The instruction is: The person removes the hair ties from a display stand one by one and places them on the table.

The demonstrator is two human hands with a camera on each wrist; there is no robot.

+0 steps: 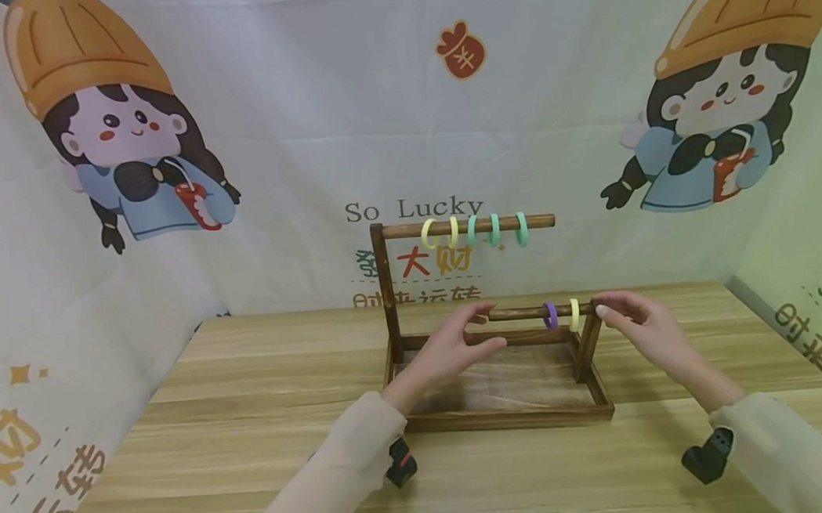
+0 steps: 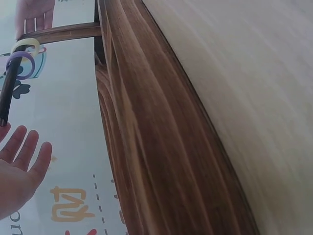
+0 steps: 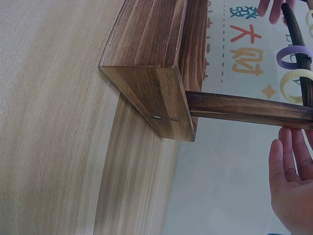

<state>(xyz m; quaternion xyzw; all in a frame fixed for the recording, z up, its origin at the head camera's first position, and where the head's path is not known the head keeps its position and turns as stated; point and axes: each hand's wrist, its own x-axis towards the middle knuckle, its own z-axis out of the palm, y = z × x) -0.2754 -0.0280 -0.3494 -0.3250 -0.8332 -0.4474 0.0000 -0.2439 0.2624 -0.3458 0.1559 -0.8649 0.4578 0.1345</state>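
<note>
A dark wooden stand (image 1: 588, 348) with a shallow tray base carries two horizontal rods. On the lower rod (image 1: 516, 313) hang a purple ring (image 1: 550, 315) and a pale yellow ring (image 1: 575, 314), near the short post. My left hand (image 1: 452, 348) is spread at this rod's free end, its fingertips at or very near the tip; contact is unclear. With fingers extended, my right hand (image 1: 644, 327) touches the top of the short post. In the right wrist view, its fingers (image 3: 289, 156) lie against the post's outer side. Neither hand holds a ring.
The upper rod (image 1: 539, 221), on a taller post at the left, bears two pale yellow rings (image 1: 454, 231) and several green rings (image 1: 495, 229). Under the stand is a wood-grain table (image 1: 251, 407). A printed cloth (image 1: 287, 83) hangs behind and at the sides.
</note>
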